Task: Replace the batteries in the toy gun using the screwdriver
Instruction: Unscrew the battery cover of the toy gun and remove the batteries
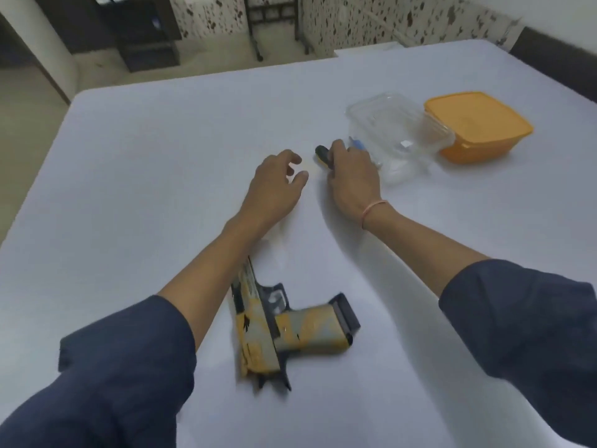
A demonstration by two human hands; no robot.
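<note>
A yellow, grey and black toy gun (284, 331) lies flat on the white table (145, 189) near me, its grip pointing right, partly under my left forearm. Farther out, my right hand (350, 176) is closed around a black and yellow screwdriver handle (322, 154); a blue part (358, 143) sticks out behind the fingers. My left hand (277, 179) hovers just left of it, fingers spread and curled, holding nothing. No batteries are visible.
A clear plastic container (397, 134) stands right behind my right hand, and an orange lidded box (475, 124) touches it on the right. The table's far edge drops to the floor, with dark furniture legs beyond.
</note>
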